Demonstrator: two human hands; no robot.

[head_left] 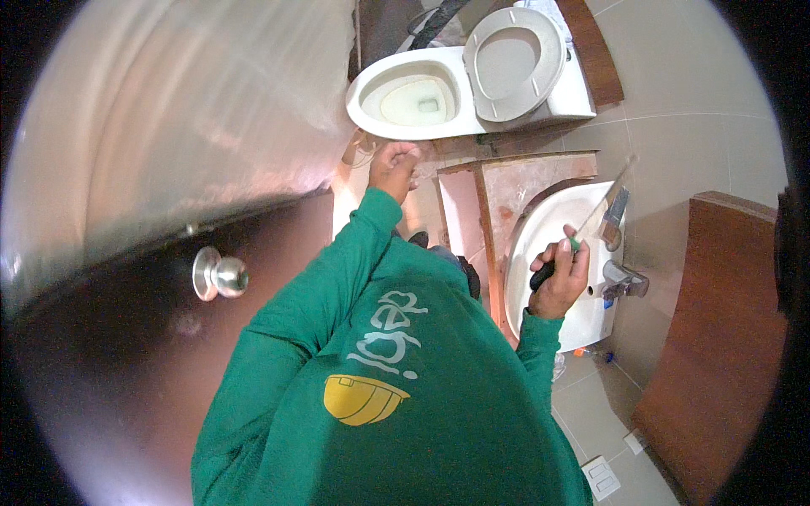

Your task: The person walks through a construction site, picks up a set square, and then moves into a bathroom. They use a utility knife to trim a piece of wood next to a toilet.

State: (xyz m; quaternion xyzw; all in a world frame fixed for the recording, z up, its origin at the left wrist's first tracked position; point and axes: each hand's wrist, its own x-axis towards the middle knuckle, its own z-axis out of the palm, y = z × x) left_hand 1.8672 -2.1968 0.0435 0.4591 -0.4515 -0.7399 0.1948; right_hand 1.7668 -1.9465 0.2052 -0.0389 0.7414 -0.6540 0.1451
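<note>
In my right hand [558, 282] is a screwdriver [609, 199] with a long thin shaft and a black and green handle. My fingers wrap round the handle, and the shaft slants up and right over the white sink [576, 327]. My left hand [393, 172] hangs just below the bowl of the white toilet [405, 129], apart from it. Its fingers are curled in, and whatever they hold, if anything, is hidden. A brush-like tool [613, 221] with a wooden handle lies on the sink's far right rim, above the metal tap [624, 280].
At left, a dark door [278, 253] carries a round metal knob [221, 274] close to my left arm. A tiled counter [527, 190] surrounds the sink. Reddish-brown panels [717, 337] line the right wall, with a white switch plate [601, 478] low down. The toilet lid [515, 63] is raised.
</note>
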